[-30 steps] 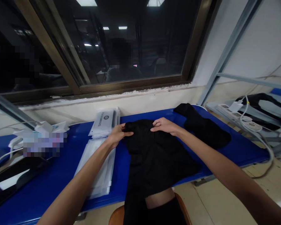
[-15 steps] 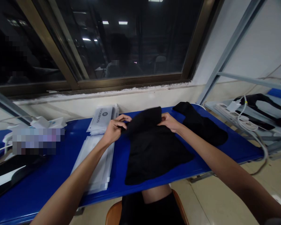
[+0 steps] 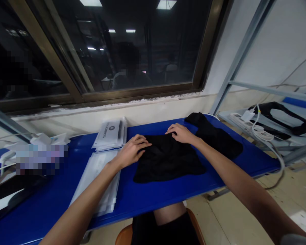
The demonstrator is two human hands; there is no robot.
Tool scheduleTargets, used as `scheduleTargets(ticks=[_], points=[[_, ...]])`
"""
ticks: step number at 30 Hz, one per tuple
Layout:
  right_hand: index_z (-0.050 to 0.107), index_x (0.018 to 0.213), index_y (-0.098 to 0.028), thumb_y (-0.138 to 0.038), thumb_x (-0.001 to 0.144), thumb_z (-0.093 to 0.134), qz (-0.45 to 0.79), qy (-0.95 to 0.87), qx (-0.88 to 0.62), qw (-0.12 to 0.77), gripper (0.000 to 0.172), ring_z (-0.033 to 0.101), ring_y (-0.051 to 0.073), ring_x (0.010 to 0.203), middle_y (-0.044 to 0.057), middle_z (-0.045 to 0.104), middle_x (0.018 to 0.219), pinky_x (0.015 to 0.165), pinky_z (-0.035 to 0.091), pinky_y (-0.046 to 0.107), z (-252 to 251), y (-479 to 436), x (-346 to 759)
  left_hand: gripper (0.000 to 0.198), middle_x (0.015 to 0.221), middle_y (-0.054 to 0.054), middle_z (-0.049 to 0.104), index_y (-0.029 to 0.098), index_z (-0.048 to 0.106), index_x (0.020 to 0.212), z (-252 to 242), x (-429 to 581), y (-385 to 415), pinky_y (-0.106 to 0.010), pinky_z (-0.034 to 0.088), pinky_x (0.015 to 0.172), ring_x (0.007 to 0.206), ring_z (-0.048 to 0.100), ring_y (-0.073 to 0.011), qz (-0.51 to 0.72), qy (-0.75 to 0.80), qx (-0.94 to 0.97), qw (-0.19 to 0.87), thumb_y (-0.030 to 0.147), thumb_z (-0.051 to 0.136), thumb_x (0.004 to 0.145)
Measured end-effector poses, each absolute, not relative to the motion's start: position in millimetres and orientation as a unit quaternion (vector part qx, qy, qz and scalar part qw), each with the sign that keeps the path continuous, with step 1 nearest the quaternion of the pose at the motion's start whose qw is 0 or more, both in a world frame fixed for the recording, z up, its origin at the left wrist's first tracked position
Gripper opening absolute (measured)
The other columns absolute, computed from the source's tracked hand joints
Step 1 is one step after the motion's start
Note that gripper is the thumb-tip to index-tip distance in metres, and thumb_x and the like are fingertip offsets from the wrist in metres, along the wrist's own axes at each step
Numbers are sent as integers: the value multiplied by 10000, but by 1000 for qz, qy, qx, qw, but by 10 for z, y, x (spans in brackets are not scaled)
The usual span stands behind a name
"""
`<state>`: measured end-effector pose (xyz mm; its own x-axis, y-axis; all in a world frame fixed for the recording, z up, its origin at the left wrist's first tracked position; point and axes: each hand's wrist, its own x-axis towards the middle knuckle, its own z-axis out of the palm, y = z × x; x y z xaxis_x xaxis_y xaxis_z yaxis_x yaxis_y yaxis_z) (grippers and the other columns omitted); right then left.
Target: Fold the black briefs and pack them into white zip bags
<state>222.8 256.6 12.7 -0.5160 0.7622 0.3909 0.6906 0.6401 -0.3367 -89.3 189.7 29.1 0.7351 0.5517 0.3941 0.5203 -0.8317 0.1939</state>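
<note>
Black folded garment [image 3: 168,161], left hand [image 3: 131,151] and right hand [image 3: 180,133] resting on its upper edge, both half open, loosely curled, no clear grip, arms stretched forward

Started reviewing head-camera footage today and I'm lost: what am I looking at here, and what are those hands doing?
There's no machine here. This view comes from a camera worn on a person's head, looking forward and down at their own bare arms. Their left hand and right hand rest on a black cloth, with the fingers at its far edge, and neither seems to grip it. The cloth lies on a blue table. A second black cloth lies beyond the right hand, and a stack of white printed packets lies beyond the left.
</note>
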Motion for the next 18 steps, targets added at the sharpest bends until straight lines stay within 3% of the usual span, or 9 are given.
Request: scheduleTargets(ticks=[3, 5, 7, 9, 12, 15, 18], points=[[812, 1038, -212, 24, 825, 469, 30, -866, -383, 321, 468, 629, 277, 1165, 108, 695, 1229, 1034, 514, 519, 84, 2482, 2099, 282, 999, -84, 670, 177, 720, 1037, 216, -855, 1918, -417, 527, 907, 1017, 577, -243, 209, 322, 923, -23, 18, 531, 901], [785, 1143, -209, -12, 895, 436, 33, -887, -323, 329, 471, 666, 235, 1138, 94, 707, 1245, 1024, 545, 440, 34, 2399, 1962, 244, 1056, -102, 657, 162, 695, 925, 196, -824, 1930, -409, 519, 910, 1042, 575, -250, 209, 323, 921, -58, -1, 518, 884], [722, 1284, -180, -105, 970, 456, 51, -915, -291, 276, 418, 659, 245, 1201, 118, 693, 1311, 1058, 532, 427, -32, 2310, 1837, 237, 1134, -115, 659, 155, 670, 903, 202, -804, 1933, -389, 523, 905, 1079, 588, -250, 195, 315, 925, -80, -12, 504, 872], [601, 1444, -184, -294, 1015, 522, 56, -933, -295, 199, 450, 518, 316, 1395, 144, 578, 1480, 1171, 415, 519, -88, 2227, 1762, 240, 1105, -104, 688, 158, 665, 915, 228, -816, 1927, -357, 540, 827, 1028, 624, -238, 166, 324, 927, -88, -2, 489, 880], [390, 1583, -338, -647, 958, 543, 63, -936, -326, 116, 714, 136, 448, 1556, 93, 256, 1687, 1215, 107, 719, -104, 2131, 1744, 253, 1003, -69, 737, 176, 700, 889, 286, -880, 1906, -338, 551, 727, 982, 660, -239, 131, 345, 926, -74, 22, 502, 870], [301, 1594, -438, -801, 899, 469, 79, -935, -338, 66, 802, -59, 506, 1541, 63, 36, 1726, 1136, -78, 797, -53, 2066, 1746, 282, 1068, -61, 770, 188, 757, 910, 300, -901, 1890, -387, 575, 865, 1130, 653, -259, 168, 362, 915, -59, 54, 512, 872], [230, 1628, -376, -856, 860, 444, 93, -940, -325, 48, 930, -117, 486, 1541, 97, -34, 1719, 1124, -150, 774, -29, 2011, 1704, 387, 1415, -123, 639, 138, 667, 1317, 215, -865, 1900, -469, 451, 1135, 1380, 527, -271, 189, 385, 902, -42, 232, 455, 1007]])
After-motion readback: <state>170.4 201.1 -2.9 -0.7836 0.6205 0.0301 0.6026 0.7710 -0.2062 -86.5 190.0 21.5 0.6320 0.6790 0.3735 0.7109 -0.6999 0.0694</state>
